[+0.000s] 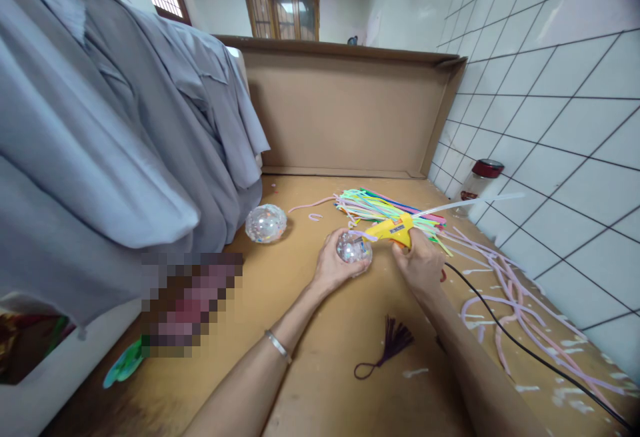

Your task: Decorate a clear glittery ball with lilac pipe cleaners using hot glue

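My left hand (pixel 331 265) is wrapped round a clear ball (pixel 354 254) with colourful bits in it, held just above the table. A short lilac pipe cleaner (pixel 362 235) lies across the top of the ball. In my right hand (pixel 420 263) is a yellow hot glue gun (pixel 394 230), its nozzle pointing left at the ball's upper side. Whether the nozzle touches the ball I cannot tell. A long translucent glue stick (pixel 475 202) sticks out of the gun's back. Behind the gun lies a bundle of coloured pipe cleaners (pixel 365 200).
Another clear ball (pixel 267 223) rests to the left. A dark tassel (pixel 390 345) lies in front. Loose lilac pipe cleaners (pixel 515 290) and a black cord (pixel 500 327) run along the right. A red-lidded jar (pixel 475 187) stands by the tiled wall; grey cloth (pixel 125 130) hangs at left.
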Demonstrator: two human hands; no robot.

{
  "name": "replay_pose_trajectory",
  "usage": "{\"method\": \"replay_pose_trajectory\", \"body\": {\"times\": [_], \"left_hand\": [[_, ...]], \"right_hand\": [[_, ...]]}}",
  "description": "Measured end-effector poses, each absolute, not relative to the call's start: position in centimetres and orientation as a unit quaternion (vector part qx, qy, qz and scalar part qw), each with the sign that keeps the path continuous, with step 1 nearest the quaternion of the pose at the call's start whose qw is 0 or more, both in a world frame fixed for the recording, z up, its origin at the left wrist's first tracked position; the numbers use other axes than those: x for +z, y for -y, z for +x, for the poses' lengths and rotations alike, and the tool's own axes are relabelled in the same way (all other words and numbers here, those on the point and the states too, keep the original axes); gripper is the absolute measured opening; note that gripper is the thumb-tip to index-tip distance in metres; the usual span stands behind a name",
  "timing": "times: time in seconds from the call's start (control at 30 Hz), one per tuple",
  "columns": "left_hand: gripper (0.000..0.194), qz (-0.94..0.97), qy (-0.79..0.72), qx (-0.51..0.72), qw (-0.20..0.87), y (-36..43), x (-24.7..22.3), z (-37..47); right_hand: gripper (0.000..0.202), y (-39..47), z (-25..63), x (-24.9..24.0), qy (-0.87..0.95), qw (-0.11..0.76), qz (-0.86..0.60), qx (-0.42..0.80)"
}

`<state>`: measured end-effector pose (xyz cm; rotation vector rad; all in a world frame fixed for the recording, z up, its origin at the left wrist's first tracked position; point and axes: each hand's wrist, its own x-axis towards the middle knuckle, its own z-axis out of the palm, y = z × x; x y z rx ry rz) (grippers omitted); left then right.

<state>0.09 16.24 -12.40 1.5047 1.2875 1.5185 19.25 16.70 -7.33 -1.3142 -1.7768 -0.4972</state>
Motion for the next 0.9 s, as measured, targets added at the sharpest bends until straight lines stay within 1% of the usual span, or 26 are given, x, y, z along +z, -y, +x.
{"method": "replay_pose_trajectory", "body": {"times": [0.17, 0.53, 0.9], "left_hand": [[0.077, 0.581, -0.485, 0.583, 0.296, -16.3, -12.5, 0.1], [0.076, 0.574, -0.488, 0.585, 0.300, -16.2, -12.1, 0.1], [0.074, 0.560, -0.494, 0.582, 0.320, -15.7, -11.1, 0.2]], "right_hand": [[0.012, -16.7, 19.3, -7.4, 0.712, 0.417, -0.529, -0.196], [0.015, -16.9, 19.2, -7.9, 0.700, 0.425, -0.533, -0.213], [0.016, -16.9, 19.1, -8.0, 0.692, 0.429, -0.548, -0.191]]}}
